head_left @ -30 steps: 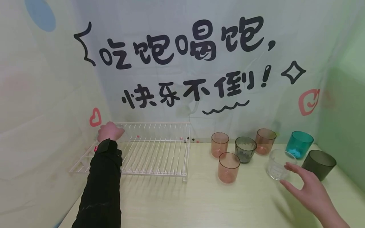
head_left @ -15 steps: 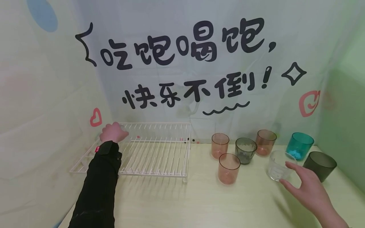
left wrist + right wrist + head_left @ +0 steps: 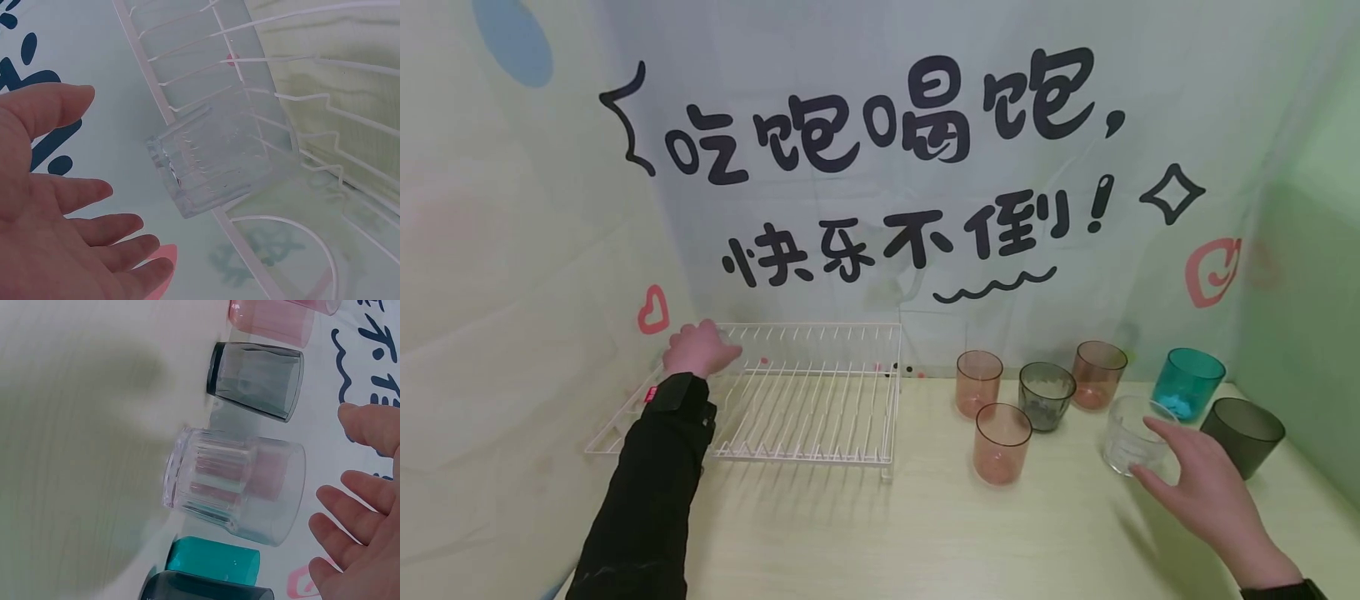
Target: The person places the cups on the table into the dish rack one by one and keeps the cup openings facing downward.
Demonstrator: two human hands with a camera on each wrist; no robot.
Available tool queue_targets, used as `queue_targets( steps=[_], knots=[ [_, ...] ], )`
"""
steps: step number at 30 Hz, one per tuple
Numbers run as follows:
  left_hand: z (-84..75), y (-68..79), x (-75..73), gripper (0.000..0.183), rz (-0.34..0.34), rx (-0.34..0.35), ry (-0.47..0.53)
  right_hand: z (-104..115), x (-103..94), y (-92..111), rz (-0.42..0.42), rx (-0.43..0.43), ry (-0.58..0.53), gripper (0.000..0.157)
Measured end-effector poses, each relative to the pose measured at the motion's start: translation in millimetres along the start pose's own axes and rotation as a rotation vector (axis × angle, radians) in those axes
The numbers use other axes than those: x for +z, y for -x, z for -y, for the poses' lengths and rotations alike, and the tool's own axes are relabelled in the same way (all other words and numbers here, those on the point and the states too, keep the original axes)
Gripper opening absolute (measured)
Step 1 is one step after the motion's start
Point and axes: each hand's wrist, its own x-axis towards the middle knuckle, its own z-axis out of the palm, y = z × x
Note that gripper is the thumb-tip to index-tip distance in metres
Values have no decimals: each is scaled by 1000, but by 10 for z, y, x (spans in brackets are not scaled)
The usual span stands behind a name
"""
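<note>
My left hand [image 3: 702,350] is over the back left of the white wire dish rack [image 3: 805,457]. In the left wrist view its fingers are spread, apart from a clear glass [image 3: 209,165] standing in the rack with its thick base facing up. At the right, my right hand [image 3: 1206,475] is beside an upright clear glass [image 3: 1129,437] on the table. The right wrist view shows that hand [image 3: 365,531] with thumb and fingers apart, and a gap between its fingertips and the glass [image 3: 231,484].
Pink glasses [image 3: 1002,446], a grey ribbed glass [image 3: 1045,398], a teal glass [image 3: 1187,385] and a dark grey glass [image 3: 1242,435] surround the clear one on the table [image 3: 940,533]. A printed cloth [image 3: 850,50] hangs behind; a pale sheet [image 3: 512,333] borders the left.
My left hand has shifted slightly right over the rack. The right hand has edged a little left, closer over the clear glass. The glasses on the table have not moved.
</note>
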Motion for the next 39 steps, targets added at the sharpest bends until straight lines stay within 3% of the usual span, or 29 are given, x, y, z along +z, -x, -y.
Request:
queue_targets(
  steps=[9, 18, 27, 34, 39],
  knots=[
    [-67, 31, -95, 55, -13, 40, -17, -39, 33, -65, 46, -5, 66, 65],
    [-77, 91, -105, 69, -44, 131, -9, -86, 92, -94, 47, -20, 77, 66],
    [-189, 267, -161, 78, -50, 176, 15, -106, 100, -115, 35, -38, 81, 64],
    [-230, 385, -90, 81, -110, 243, 12, -118, 130, -130, 56, -38, 106, 64],
    [-276, 455, -89, 82, -101, 253, 22, -116, 149, -128, 51, -38, 113, 64]
  ],
)
